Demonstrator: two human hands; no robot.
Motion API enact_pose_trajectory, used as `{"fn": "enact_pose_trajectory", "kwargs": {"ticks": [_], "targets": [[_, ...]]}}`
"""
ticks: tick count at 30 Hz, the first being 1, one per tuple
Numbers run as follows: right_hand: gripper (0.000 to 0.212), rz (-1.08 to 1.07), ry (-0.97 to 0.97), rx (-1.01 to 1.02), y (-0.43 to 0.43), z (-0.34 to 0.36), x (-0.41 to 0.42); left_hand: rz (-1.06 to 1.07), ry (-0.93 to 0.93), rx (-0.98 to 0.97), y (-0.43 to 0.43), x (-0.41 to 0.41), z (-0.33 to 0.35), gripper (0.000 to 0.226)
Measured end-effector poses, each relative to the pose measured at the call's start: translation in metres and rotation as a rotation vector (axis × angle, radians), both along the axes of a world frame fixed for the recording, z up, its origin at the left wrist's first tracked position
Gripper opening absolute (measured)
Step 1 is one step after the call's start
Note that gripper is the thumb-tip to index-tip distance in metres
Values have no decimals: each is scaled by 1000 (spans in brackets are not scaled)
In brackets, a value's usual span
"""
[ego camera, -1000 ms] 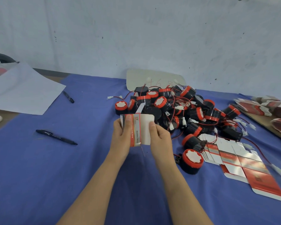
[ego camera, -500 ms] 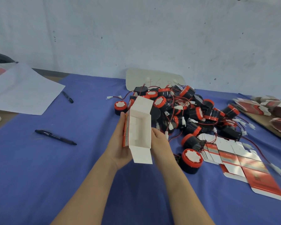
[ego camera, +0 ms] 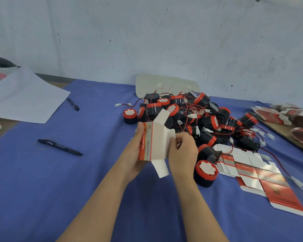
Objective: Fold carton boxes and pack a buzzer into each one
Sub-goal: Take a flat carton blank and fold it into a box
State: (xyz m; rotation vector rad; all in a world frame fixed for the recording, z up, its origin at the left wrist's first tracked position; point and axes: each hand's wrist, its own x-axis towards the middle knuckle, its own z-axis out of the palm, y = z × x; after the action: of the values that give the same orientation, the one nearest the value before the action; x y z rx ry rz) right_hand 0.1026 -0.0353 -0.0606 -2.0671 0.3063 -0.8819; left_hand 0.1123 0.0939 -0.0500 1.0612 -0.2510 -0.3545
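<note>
A small white and red carton box [ego camera: 154,142] is held up over the blue tablecloth, its flaps sticking out at the far and near ends. My left hand [ego camera: 136,149] grips its red printed side. My right hand [ego camera: 183,151] has its fingers curled on the box's right side. Behind the box lies a heap of black and red buzzers [ego camera: 199,117] with red wires. One buzzer [ego camera: 205,172] stands alone just right of my right wrist. Flat unfolded cartons [ego camera: 262,175] lie fanned out at the right.
Two black pens [ego camera: 59,147] [ego camera: 73,104] lie on the blue cloth [ego camera: 42,180] at the left. A white paper sheet [ego camera: 23,96] is at the far left. More flat cartons [ego camera: 287,117] are stacked on a board at the right edge. A pale card [ego camera: 166,85] leans on the wall.
The flat carton was opened into a tube, then turned so its red printed side faces me. My right hand moved from under the box onto its right side.
</note>
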Motion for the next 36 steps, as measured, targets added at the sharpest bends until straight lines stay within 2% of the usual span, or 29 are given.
{"fn": "enact_pose_trajectory", "kwargs": {"ticks": [2, 4, 6, 9, 11, 13, 16, 18, 20, 21, 22, 24, 28, 30, 31, 33, 34, 36], "targets": [[12, 52, -29, -14, 6, -1, -1, -22, -3, -27, -2, -1, 0, 49], [18, 114, -21, 105, 9, 3, -1, -28, 15, -115, 0, 1, 1, 52], [25, 190, 2, 421, 5, 10, -1, -26, 61, -254, 7, 4, 2, 53], [25, 418, 55, 1081, -6, 21, -2, -11, 120, -314, 16, 9, 2, 55], [32, 659, 131, 1242, -12, 25, -7, -12, 144, -309, 18, 11, -1, 55], [38, 834, 178, 1300, -13, 26, -11, -11, 144, -296, 19, 11, -2, 56], [32, 917, 243, 1224, -13, 27, -15, -8, 146, -255, 20, 12, -3, 58], [30, 768, 259, 953, -11, 24, -14, -7, 145, -236, 19, 12, -3, 59], [37, 542, 220, 557, -6, 20, -10, -8, 129, -231, 17, 12, -4, 58], [38, 484, 178, 437, -4, 17, -8, -12, 123, -238, 16, 12, -3, 58], [36, 467, 144, 406, -1, 15, -6, -22, 126, -258, 15, 11, -2, 57], [36, 480, 136, 458, 6, 13, -4, -45, 144, -324, 13, 9, -1, 55], [48, 547, 418, 699, 18, 9, -2, -89, 212, -428, 10, 6, -2, 51], [53, 512, 503, 690, 18, 10, -1, -76, 220, -423, 9, 7, -3, 50], [52, 465, 517, 619, 18, 11, -1, -62, 216, -412, 8, 7, -4, 50], [52, 351, 441, 528, 18, 13, 1, -20, 185, -381, 5, 9, -3, 49], [49, 309, 368, 581, 16, 14, 2, 8, 164, -367, 4, 10, -3, 50], [39, 280, 225, 812, 11, 16, 2, 76, 124, -319, 3, 10, -3, 50]]}}
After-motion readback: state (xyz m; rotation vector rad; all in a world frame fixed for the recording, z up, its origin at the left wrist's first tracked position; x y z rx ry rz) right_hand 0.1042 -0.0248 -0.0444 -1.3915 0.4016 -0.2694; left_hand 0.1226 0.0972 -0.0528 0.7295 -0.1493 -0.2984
